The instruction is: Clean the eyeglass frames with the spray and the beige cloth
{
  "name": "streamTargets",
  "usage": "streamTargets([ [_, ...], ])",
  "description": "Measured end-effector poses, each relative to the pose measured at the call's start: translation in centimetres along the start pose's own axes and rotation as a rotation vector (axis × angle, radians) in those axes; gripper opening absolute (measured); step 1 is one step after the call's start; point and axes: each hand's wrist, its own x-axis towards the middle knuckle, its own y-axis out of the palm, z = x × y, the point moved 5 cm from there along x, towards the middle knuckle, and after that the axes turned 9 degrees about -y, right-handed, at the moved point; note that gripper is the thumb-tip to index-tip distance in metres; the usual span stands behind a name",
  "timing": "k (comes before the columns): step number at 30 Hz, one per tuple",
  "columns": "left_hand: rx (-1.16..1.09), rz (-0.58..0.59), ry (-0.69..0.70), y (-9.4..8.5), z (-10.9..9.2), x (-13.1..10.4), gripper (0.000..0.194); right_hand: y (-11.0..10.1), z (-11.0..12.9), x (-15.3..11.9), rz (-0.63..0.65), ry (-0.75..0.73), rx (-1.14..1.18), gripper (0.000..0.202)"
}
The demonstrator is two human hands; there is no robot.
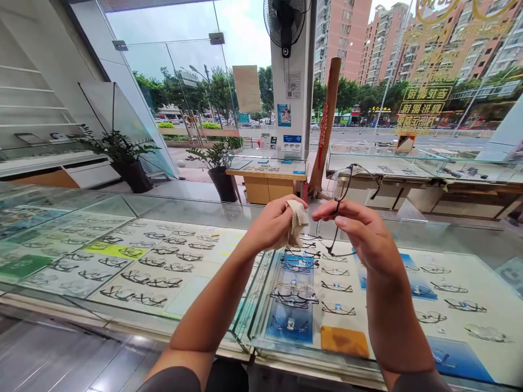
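Observation:
My left hand (pixel 274 222) is closed on a beige cleaning cloth (pixel 298 224) with a zigzag edge, which hangs from the fingers. To the right of it, my right hand (pixel 363 228) pinches a pair of dark thin-framed eyeglasses (pixel 350 181) between thumb and fingers. The glasses are turned on end, one rim above the fingers and one below, with a temple arm reaching to the right. Cloth and glasses are apart. Both hands are raised above a glass display case, and part of the frame is hidden behind the right fingers.
Rows of eyeglasses lie inside the glass display case (pixel 192 296) beneath my arms. An orange-brown cloth (pixel 344 341) lies at the case's near side. Farther off stand a small wooden display cabinet (pixel 261 189), potted plants (pixel 224 182) and a wooden post (pixel 327 125) before large windows.

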Motion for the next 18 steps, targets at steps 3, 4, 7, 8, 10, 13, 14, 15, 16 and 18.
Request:
streamTargets([
  [3,0.094,-0.011,0.043,0.8,-0.8,0.3,0.023,-0.3,-0.2,0.1,-0.013,0.012,-0.039,0.022],
  [4,0.107,-0.007,0.051,1.1,-0.8,0.4,0.019,-0.5,-0.4,0.1,-0.018,0.015,-0.052,0.023],
  [7,0.121,-0.027,0.071,1.4,-0.5,0.7,0.025,-0.9,-0.5,0.3,-0.042,0.019,-0.087,0.023],
  [8,0.116,-0.045,0.073,1.3,-0.2,0.9,0.027,-1.0,-0.5,0.3,-0.056,0.021,-0.094,0.023],
  [10,0.087,-0.085,0.066,1.0,0.5,1.4,0.029,-1.0,-0.5,0.3,-0.08,0.025,-0.096,0.022],
  [13,0.031,-0.1,0.003,0.6,1.8,2.5,0.031,-0.8,-0.6,0.4,-0.088,0.029,-0.076,0.02],
  [14,0.011,-0.079,-0.019,0.6,2.2,2.8,0.033,-0.7,-0.7,0.4,-0.078,0.034,-0.075,0.02],
  [15,-0.018,-0.05,-0.035,0.7,2.6,3.1,0.035,-0.6,-0.9,0.5,-0.063,0.047,-0.08,0.02],
  [16,-0.054,-0.019,-0.046,0.8,2.8,3.3,0.036,-0.6,-1.1,0.5,-0.043,0.067,-0.09,0.02],
  [18,-0.152,0.015,-0.061,0.8,3.2,3.8,0.032,-0.5,-1.7,0.6,0.005,0.121,-0.119,0.02],
])
